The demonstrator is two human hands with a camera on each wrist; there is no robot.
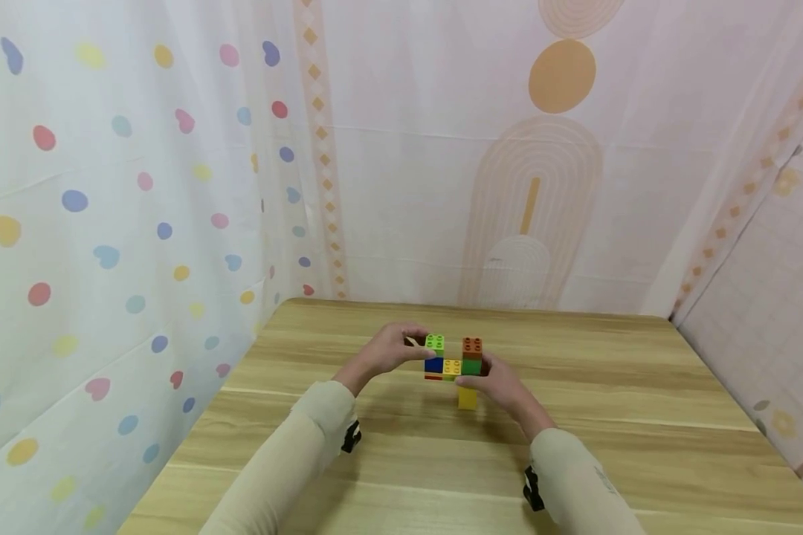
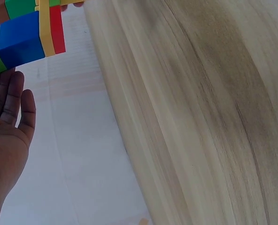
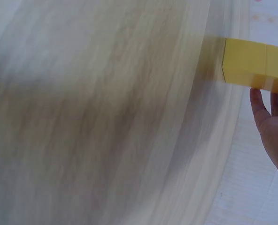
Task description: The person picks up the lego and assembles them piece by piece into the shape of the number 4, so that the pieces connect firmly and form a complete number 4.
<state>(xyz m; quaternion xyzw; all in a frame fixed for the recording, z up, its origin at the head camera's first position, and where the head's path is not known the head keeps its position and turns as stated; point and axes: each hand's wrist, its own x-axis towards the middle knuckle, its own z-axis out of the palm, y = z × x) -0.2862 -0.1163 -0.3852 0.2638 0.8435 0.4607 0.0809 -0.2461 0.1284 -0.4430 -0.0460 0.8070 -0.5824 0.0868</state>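
Note:
A toy building-block structure stands between both hands in the head view. Its left stack has a lime green block (image 1: 435,342) over a blue block (image 1: 433,365), with a red piece (image 2: 57,29) beneath. A yellow studded piece (image 1: 451,367) spans the middle. On the right, a brown block (image 1: 471,347) tops a green block (image 1: 471,366), above a yellow column (image 1: 467,399). My left hand (image 1: 391,348) pinches the lime green block from the left. My right hand (image 1: 505,386) grips the structure's right side; its fingertips touch the yellow column in the right wrist view. Whether the column touches the table is unclear.
The wood-grain table (image 1: 401,461) extends around the hands. A patterned curtain (image 1: 401,186) hangs behind its far edge, and a dotted curtain (image 1: 134,282) hangs along the left. Dark wrist devices show under both sleeves.

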